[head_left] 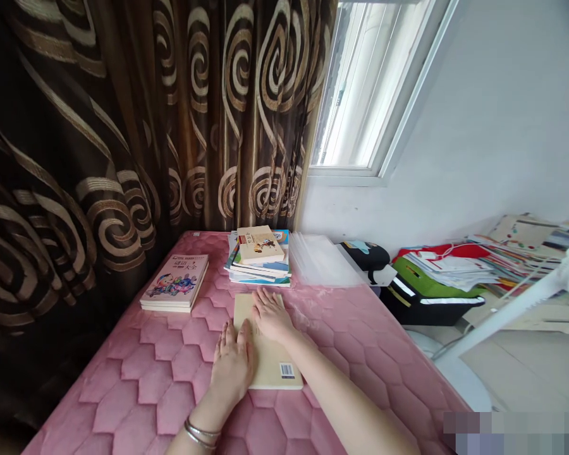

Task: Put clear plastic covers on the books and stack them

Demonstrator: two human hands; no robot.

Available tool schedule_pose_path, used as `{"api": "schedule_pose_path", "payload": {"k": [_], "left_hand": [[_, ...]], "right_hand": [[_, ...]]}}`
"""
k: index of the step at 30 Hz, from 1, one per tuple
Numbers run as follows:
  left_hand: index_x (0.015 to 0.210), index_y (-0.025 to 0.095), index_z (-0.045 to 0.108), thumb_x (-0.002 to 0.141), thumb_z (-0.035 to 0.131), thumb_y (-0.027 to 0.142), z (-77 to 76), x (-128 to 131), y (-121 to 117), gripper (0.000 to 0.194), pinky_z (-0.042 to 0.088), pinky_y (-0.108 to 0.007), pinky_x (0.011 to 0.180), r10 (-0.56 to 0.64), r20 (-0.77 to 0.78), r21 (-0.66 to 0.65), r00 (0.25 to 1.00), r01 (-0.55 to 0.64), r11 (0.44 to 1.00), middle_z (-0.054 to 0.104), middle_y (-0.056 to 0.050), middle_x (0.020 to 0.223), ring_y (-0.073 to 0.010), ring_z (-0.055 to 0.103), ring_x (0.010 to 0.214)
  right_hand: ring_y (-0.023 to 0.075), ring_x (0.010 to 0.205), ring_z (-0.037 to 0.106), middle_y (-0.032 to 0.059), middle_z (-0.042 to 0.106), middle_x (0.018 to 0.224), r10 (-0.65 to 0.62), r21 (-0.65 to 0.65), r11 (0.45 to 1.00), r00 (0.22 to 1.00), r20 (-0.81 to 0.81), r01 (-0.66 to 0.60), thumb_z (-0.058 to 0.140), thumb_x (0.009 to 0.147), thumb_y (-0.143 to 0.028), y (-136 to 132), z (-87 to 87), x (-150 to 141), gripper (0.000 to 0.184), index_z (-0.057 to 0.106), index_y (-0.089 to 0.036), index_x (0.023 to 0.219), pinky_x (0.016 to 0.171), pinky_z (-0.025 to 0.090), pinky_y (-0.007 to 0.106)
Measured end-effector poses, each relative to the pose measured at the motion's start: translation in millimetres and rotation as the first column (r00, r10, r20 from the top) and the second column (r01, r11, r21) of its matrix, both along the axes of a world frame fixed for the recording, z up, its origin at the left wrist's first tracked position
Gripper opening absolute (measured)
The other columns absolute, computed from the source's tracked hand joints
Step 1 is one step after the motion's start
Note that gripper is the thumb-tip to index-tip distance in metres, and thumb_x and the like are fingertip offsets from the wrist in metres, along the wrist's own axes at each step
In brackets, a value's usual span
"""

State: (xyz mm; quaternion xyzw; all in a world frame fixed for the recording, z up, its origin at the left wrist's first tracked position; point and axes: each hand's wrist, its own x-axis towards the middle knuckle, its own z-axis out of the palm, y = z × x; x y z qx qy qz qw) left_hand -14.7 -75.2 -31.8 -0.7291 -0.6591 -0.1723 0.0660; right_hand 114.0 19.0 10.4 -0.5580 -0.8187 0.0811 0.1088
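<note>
A cream-coloured book (275, 368) lies face down on the pink quilted surface (152, 379), a barcode at its near right corner. My left hand (232, 363) rests flat on the book's left edge, fingers stretched out. My right hand (269, 314) lies flat on the book's far part, fingers spread. Neither hand grips anything. Beyond the book stands a stack of books (260, 258), a cream one on top. To the left lies a pink picture book (174, 282) on top of another.
A brown curtain (123, 126) with spiral patterns hangs behind and to the left. A clear plastic folder (323, 260) lies right of the stack. Off the right edge sit a black and green bag (422, 292), piled papers (455, 265), a white fan stand (512, 303) and a window (365, 88).
</note>
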Motion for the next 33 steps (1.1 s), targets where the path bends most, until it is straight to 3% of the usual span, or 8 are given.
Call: {"api": "schedule_pose_path", "payload": {"k": [5,11,16,21,25,29,31,33], "left_hand": [[0.139,0.017,0.041,0.091,0.035,0.018,5.9,0.6,0.1,0.049,0.040,-0.045,0.101,0.009,0.048,-0.053,0.999,-0.007,0.999,0.045,-0.019,0.140,-0.0293,0.039,0.133],[0.131,0.014,0.049,0.086,0.044,0.020,31.9,-1.8,2.1,0.045,0.034,-0.040,0.102,0.104,0.244,-0.243,0.964,-0.043,0.969,0.051,-0.016,0.130,-0.0257,0.049,0.119],[0.127,0.008,0.045,0.079,0.054,0.018,38.3,-8.9,2.5,0.049,0.037,-0.035,0.098,0.207,0.358,-0.354,0.910,-0.073,0.932,0.057,-0.017,0.118,-0.0249,0.052,0.115],[0.113,0.007,0.050,0.075,0.056,0.015,45.8,-20.4,5.3,0.040,0.043,-0.032,0.091,0.228,0.507,-0.429,0.831,0.015,0.903,0.061,-0.018,0.116,-0.0237,0.057,0.110],[0.091,0.014,0.057,0.069,0.062,0.021,60.1,-26.5,2.7,0.024,0.048,-0.031,0.076,0.281,0.654,-0.484,0.702,0.104,0.869,0.069,-0.012,0.097,-0.0251,0.065,0.092],[0.074,0.018,0.057,0.062,0.069,0.034,66.5,-26.8,-4.5,0.023,0.047,-0.030,0.064,0.320,0.831,-0.481,0.454,0.300,0.823,0.070,-0.005,0.075,-0.0245,0.065,0.077],[0.076,0.018,0.056,0.060,0.070,0.037,65.8,-23.5,-7.0,0.028,0.047,-0.030,0.064,0.307,0.892,-0.420,0.332,0.359,0.833,0.068,-0.003,0.073,-0.0228,0.064,0.074],[0.077,0.018,0.053,0.059,0.068,0.035,64.0,-17.6,-8.1,0.029,0.047,-0.029,0.062,0.283,0.926,-0.357,0.248,0.339,0.870,0.065,-0.001,0.072,-0.0198,0.061,0.069]], "right_hand": [[0.0240,0.143,0.013,0.0135,0.018,0.154,-0.024,0.016,1.000,1.000,-0.014,0.025,0.026,0.097,-0.033,-38.5,-6.7,4.5,0.055,0.028,-0.007,0.145,0.117,0.010,0.043],[0.0243,0.143,0.008,0.0113,0.013,0.154,0.039,0.037,0.999,0.997,-0.070,-0.036,0.028,0.097,-0.036,-96.4,-17.4,15.8,0.056,0.028,-0.008,0.146,0.118,0.011,0.044],[0.0256,0.143,0.010,0.0117,0.017,0.153,0.013,0.042,0.999,0.995,-0.095,-0.009,0.032,0.096,-0.036,-102.4,-16.0,15.7,0.056,0.032,-0.007,0.144,0.118,0.013,0.044],[0.0259,0.143,0.011,0.0133,0.017,0.153,0.023,0.055,0.998,0.992,-0.127,-0.016,0.033,0.096,-0.035,-100.4,-14.5,15.6,0.055,0.033,-0.006,0.144,0.118,0.015,0.045],[0.0262,0.143,0.010,0.0136,0.017,0.153,0.024,0.024,0.999,0.990,-0.139,-0.020,0.032,0.096,-0.035,-100.9,-11.5,16.4,0.056,0.033,-0.006,0.143,0.118,0.015,0.044],[0.0261,0.143,0.011,0.0136,0.017,0.153,0.018,0.007,1.000,0.987,-0.162,-0.017,0.031,0.096,-0.034,-101.4,-6.3,16.2,0.055,0.033,-0.006,0.144,0.118,0.016,0.044],[0.0268,0.143,0.012,0.0152,0.018,0.153,0.016,-0.006,1.000,0.984,-0.177,-0.018,0.032,0.096,-0.032,-101.0,-3.7,16.0,0.055,0.033,-0.005,0.143,0.117,0.017,0.044],[0.0275,0.142,0.013,0.0178,0.019,0.153,0.026,-0.025,0.999,0.980,-0.199,-0.031,0.032,0.095,-0.028,-99.7,-1.9,16.7,0.054,0.033,-0.002,0.143,0.117,0.018,0.045]]}}
